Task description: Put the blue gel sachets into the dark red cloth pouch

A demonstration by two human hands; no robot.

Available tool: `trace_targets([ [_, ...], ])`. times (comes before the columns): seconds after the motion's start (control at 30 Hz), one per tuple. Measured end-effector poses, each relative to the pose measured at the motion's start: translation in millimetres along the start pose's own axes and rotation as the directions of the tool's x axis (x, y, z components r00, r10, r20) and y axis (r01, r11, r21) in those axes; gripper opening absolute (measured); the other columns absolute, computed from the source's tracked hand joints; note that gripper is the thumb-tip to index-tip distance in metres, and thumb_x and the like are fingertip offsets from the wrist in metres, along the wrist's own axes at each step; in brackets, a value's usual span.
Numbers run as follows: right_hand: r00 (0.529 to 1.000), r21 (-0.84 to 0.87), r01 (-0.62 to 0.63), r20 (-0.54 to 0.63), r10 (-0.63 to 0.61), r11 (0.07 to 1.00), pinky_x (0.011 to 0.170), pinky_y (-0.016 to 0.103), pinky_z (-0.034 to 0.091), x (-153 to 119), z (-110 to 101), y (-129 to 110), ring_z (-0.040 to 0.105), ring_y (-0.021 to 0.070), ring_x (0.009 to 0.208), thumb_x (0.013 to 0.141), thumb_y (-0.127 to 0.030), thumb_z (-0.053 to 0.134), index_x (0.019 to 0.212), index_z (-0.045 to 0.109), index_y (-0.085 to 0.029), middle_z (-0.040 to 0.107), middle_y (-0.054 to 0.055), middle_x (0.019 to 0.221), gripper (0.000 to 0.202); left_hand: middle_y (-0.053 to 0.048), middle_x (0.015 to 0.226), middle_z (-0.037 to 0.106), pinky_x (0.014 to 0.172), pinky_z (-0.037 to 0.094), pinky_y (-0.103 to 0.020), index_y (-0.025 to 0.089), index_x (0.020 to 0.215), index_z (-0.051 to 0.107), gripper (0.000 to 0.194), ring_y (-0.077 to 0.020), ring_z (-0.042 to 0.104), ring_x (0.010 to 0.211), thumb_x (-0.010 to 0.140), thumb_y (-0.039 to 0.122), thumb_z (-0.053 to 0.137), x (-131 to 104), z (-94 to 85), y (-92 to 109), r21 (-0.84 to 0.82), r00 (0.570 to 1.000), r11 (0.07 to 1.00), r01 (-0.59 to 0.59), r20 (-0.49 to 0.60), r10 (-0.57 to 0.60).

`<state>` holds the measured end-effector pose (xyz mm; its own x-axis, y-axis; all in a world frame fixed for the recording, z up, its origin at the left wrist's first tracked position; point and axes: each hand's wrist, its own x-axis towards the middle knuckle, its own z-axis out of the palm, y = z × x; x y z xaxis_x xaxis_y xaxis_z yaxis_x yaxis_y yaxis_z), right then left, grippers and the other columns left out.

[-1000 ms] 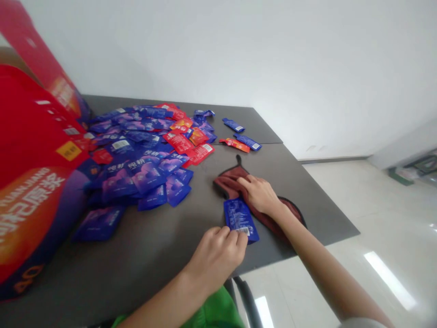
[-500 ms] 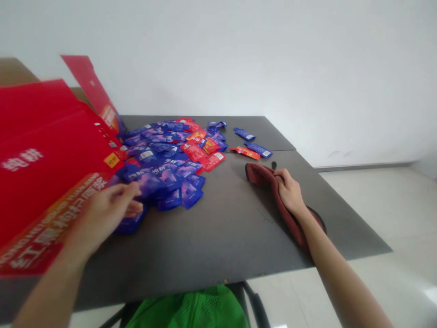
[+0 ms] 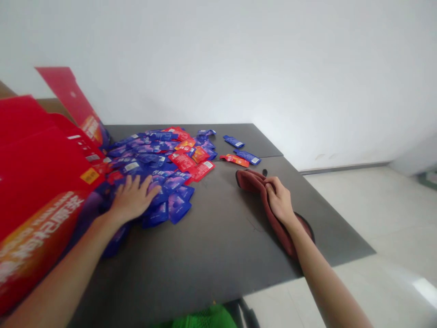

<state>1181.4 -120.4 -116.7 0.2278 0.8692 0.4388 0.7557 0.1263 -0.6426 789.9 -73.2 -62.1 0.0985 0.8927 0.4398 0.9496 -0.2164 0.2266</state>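
Note:
My left hand (image 3: 134, 200) lies palm down with its fingers spread on a heap of blue sachets (image 3: 175, 200) at the left of the table. Several red sachets (image 3: 182, 160) are mixed into the heap's right side. Over to the right, my right hand (image 3: 280, 200) grips a folded reddish-brown cloth pouch (image 3: 275, 224) with dark edging. The pouch rests on the tabletop, and its opening, if any, is hidden. Left of the heap stands a large open red carton (image 3: 30, 164) with white lettering, close beside my left forearm.
Two loose blue sachets (image 3: 248, 156) and a loose red-orange sachet (image 3: 235, 160) lie beyond the pouch. The grey table (image 3: 205, 255) meets a white wall at the back. Something green (image 3: 208, 317) and a dark chair part (image 3: 247, 314) show below its front edge.
My left hand has moved from beside the carton onto the blue sachets, and its fingers have spread. My right hand keeps its hold on the pouch. The view has shifted slightly.

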Motion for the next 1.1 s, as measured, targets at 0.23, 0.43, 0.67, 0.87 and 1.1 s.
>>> trace_targets([
  [0.23,0.999,-0.026,0.038,-0.024,-0.039,0.999,0.079,0.029,0.040,-3.7,3.7,1.5,0.056,0.0178,0.088,0.089,-0.028,0.036,0.094,0.055,-0.022,0.062,0.004,0.096,0.021,-0.021,0.144,0.031,0.104,0.022,-0.056,0.008,0.135,0.034,0.060,-0.0350,0.018,0.136,0.090,0.046,0.022,26.1,12.6,-5.5,0.122,0.994,0.992,-0.017,0.106,0.004],
  [0.43,0.997,-0.021,0.053,-0.059,-0.054,0.998,0.079,0.027,0.040,-12.5,-2.0,-6.5,0.057,0.0157,0.088,0.091,-0.028,0.036,0.095,0.054,-0.022,0.061,0.003,0.097,0.019,-0.004,0.128,0.053,0.102,0.035,-0.035,0.022,0.121,0.052,0.041,-0.0200,0.047,0.119,0.090,0.044,0.035,150.4,20.1,69.5,0.140,0.915,0.956,-0.258,0.352,0.195],
  [0.67,0.998,-0.070,0.057,-0.023,-0.059,0.996,0.076,0.026,0.041,-16.1,-2.9,-4.7,0.056,0.0146,0.085,0.093,-0.025,0.035,0.097,0.053,-0.022,0.059,0.002,0.093,0.018,-0.010,0.116,0.055,0.084,0.048,-0.044,0.015,0.114,0.053,0.036,-0.0219,0.056,0.101,0.086,0.037,0.052,236.7,118.1,134.3,0.336,0.828,0.907,-0.255,0.560,0.025],
  [0.87,0.997,-0.131,0.079,0.030,-0.075,0.988,0.073,0.027,0.042,-18.2,-2.6,-11.1,0.054,0.0146,0.081,0.093,-0.023,0.035,0.099,0.053,-0.024,0.057,0.003,0.092,0.019,-0.010,0.119,0.053,0.086,0.047,-0.046,0.016,0.117,0.051,0.037,-0.0230,0.054,0.103,0.086,0.037,0.052,256.4,164.3,141.4,0.391,0.808,0.879,-0.273,0.590,-0.012],
  [1.1,0.997,-0.118,0.081,0.023,-0.079,0.990,0.073,0.028,0.043,-19.6,-5.1,-11.9,0.053,0.0154,0.082,0.092,-0.022,0.036,0.102,0.053,-0.023,0.057,0.004,0.093,0.020,-0.010,0.121,0.052,0.088,0.045,-0.047,0.016,0.116,0.052,0.037,-0.0237,0.053,0.107,0.085,0.035,0.054,259.7,185.5,139.6,0.373,0.785,0.861,-0.345,0.617,0.047],
])
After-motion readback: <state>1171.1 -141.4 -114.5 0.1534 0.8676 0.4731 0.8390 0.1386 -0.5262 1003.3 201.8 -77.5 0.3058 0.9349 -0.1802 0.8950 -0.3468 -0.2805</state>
